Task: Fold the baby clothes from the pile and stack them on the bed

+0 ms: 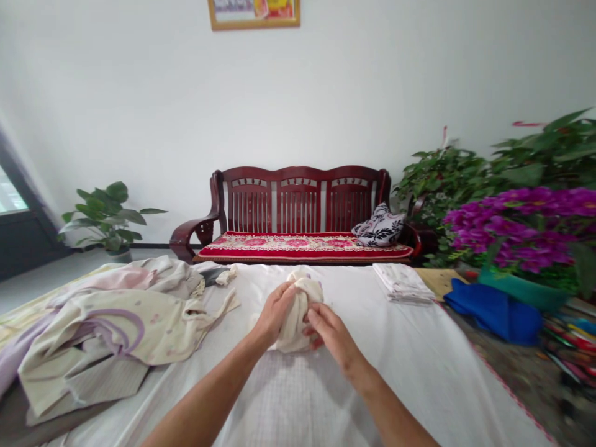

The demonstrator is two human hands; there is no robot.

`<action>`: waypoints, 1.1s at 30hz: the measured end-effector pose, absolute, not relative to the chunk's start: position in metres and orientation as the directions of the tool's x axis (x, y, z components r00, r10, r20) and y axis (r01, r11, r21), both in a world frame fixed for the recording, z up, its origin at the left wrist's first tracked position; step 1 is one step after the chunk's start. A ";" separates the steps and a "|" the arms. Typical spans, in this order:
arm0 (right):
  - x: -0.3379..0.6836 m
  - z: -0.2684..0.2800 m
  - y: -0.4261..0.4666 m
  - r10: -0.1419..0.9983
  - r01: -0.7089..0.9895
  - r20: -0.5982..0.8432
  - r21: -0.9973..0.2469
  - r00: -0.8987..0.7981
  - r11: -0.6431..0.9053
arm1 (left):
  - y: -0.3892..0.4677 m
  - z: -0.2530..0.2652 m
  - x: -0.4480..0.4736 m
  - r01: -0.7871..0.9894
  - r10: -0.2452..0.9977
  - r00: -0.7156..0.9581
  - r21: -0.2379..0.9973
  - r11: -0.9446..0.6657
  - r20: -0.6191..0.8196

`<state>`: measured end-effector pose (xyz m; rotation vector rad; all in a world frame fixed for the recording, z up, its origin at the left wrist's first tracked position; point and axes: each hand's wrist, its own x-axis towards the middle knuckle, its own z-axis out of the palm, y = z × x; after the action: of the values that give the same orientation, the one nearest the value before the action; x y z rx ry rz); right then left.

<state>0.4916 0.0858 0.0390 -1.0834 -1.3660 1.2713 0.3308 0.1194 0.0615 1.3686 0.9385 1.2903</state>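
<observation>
A bunched cream cloth garment [293, 329] is between my hands over the middle of the white-covered table [395, 372]. My left hand [278, 310] grips its left upper side, fingers closed on the fabric. On its right side, my right hand [328, 329] pinches a fold with thumb and fingers. The exact kind of garment cannot be made out because it is crumpled. To the left lies a loose heap of clothes [172, 323], with cream, lilac, pink and grey pieces. A folded white patterned cloth stack [403, 284] rests at the far right of the table.
A blue cloth [493, 310] lies right of the white sheet, near a pot of purple flowers [516, 226]. Beyond the table stands a dark red wooden bench [298, 205] with a patterned cushion [379, 226]. A leafy potted plant [109, 214] is at the back left.
</observation>
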 end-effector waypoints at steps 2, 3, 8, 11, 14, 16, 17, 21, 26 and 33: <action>0.483 0.037 0.090 0.988 -0.064 0.067 -0.996 -0.137 0.058 | 0.112 0.065 0.338 -0.152 0.966 0.168 0.973 -0.171 0.196; 0.479 0.036 0.093 0.993 -0.081 0.081 -0.994 -0.088 0.074 | 0.110 0.066 0.341 -0.179 0.971 0.174 0.975 -0.135 0.167; 0.478 0.036 0.106 0.991 -0.155 0.118 -0.980 0.059 0.126 | 0.116 0.072 0.342 -0.255 0.970 0.147 0.955 -0.154 0.195; 0.502 0.044 0.111 0.990 -0.159 0.123 -0.979 0.063 0.131 | 0.129 0.083 0.315 -0.242 0.945 0.011 0.918 -0.315 0.327; 0.537 0.068 0.118 0.934 0.059 0.285 -0.959 0.215 0.279 | 0.137 0.100 0.278 -0.240 0.924 -0.024 0.895 -0.375 0.381; 0.558 0.094 0.121 0.849 0.297 0.451 -0.880 0.275 0.371 | 0.135 0.114 0.260 -0.194 0.914 0.020 0.899 -0.393 0.404; 0.566 0.107 0.121 0.825 0.411 0.510 -0.825 0.244 0.388 | 0.132 0.121 0.254 -0.151 0.906 0.037 0.898 -0.413 0.423; 0.580 0.147 0.110 0.822 0.758 0.561 -0.575 0.093 0.307 | 0.115 0.148 0.243 0.081 0.881 0.047 0.877 -0.474 0.471; 0.589 0.161 0.088 0.889 0.539 0.459 -0.746 -0.011 0.391 | 0.095 0.167 0.229 0.271 0.970 0.219 0.949 -0.164 0.105; 0.588 0.166 0.117 0.979 0.010 0.146 -0.989 -0.142 0.149 | 0.111 0.183 0.220 0.193 0.994 0.097 0.979 -0.067 0.049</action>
<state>0.5880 0.1172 0.1664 -1.0431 -1.3944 1.1896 0.2204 0.1114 0.1830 1.4386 1.2543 1.0832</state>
